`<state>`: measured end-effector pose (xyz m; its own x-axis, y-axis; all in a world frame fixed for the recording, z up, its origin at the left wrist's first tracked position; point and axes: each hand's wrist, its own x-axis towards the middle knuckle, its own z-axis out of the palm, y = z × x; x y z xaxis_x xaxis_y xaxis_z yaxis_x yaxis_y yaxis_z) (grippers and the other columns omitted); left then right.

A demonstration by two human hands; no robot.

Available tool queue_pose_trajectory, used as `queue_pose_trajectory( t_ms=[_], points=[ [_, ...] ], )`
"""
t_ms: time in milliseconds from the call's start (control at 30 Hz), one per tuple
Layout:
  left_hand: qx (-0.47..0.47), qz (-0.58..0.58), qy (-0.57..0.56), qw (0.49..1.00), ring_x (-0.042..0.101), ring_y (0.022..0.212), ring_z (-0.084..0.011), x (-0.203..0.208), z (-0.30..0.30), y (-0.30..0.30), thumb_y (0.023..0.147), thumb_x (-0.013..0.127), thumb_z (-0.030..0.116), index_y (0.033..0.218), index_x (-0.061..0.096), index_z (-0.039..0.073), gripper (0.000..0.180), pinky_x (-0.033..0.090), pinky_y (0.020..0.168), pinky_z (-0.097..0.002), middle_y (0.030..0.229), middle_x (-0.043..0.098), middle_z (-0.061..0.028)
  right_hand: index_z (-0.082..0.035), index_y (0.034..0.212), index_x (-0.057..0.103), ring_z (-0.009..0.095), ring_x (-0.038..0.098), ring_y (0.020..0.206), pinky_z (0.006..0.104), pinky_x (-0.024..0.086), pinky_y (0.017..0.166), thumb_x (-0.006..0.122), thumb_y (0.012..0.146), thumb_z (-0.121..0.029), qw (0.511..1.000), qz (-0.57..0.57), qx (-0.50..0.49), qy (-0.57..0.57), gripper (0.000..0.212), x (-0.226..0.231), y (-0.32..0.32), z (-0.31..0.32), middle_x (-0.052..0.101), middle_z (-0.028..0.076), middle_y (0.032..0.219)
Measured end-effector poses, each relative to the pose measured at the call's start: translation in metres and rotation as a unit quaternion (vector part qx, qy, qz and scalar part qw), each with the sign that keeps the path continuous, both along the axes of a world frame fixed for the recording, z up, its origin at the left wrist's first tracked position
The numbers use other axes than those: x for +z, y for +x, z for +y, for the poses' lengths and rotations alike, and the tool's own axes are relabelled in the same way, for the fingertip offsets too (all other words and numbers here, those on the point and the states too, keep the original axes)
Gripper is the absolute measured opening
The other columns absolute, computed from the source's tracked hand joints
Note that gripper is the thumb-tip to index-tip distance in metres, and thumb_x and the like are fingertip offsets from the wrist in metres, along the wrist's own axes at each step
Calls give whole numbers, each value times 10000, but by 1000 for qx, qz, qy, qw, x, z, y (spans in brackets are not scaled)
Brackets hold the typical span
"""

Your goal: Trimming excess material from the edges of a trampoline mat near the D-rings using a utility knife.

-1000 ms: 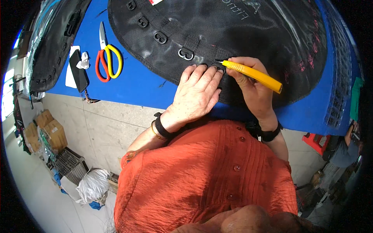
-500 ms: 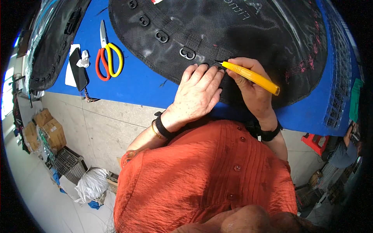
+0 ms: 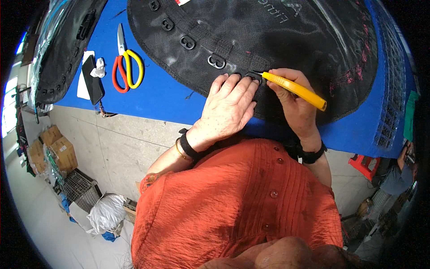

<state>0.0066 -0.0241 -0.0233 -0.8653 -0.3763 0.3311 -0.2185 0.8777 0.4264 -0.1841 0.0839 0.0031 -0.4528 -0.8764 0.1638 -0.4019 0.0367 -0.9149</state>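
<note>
A large rounded piece of black mesh fabric (image 3: 286, 49) with a sewn edge lies before me. Several black plastic buckles, one of them near my fingertips (image 3: 217, 61), run in a row along its strap. My left hand (image 3: 229, 105) lies flat on the fabric's near edge, fingers stretched out, fingertips against another black buckle (image 3: 254, 76). In my closed right hand (image 3: 295, 101) is a yellow-handled tool (image 3: 295, 88) with a thin dark tip, held like a pen. Its tip points left, at that buckle; whether it touches is too small to tell.
On the blue table (image 3: 152, 101), to the left, lie scissors (image 3: 128, 67) with red and yellow handles, a black strip (image 3: 92, 80) and a crumpled white scrap (image 3: 98, 67). Another black piece (image 3: 67, 58) lies far left. A red stool (image 3: 365, 166) stands at the right.
My right hand and the yellow-handled tool have shifted slightly right, and the tip has drawn back from the left fingertips. More of the buckle there shows. My left hand stays in place.
</note>
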Motion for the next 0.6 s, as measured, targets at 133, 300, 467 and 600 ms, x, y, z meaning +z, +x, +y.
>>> queue_pose_trajectory(
  t_ms=[133,300,467,600],
  points=[
    [3,-2,-4,1000,575,1279,-345,0,1,-1,894,770,226,1426,656,47,572,423,1152,-540,1368,651,-134,-31,1194,735,182,735,1010,310,579,894,793,1013,-142,1000,5,-5,7,220,0,-2,4,763,85,1129],
    [2,-1,-6,1000,577,1285,-347,-1,1,0,890,772,225,1435,650,52,585,423,1153,-538,1372,652,-133,-35,1198,733,177,735,1011,306,580,895,793,1013,-142,1000,-11,-9,0,222,0,-4,8,765,83,1132],
    [2,-1,-4,1000,580,1285,-349,0,1,0,889,774,216,1435,649,53,584,423,1153,-536,1371,653,-131,-34,1197,732,175,734,1007,302,578,890,788,1017,-135,1000,6,-16,3,214,-2,-5,13,765,81,1129],
    [2,-2,-6,1000,577,1289,-351,2,1,-1,888,775,214,1433,650,49,582,424,1151,-533,1370,652,-133,-30,1202,728,153,722,1007,287,572,884,779,1023,-115,1000,-17,-21,0,205,-2,-6,17,756,75,1139]
  ],
)
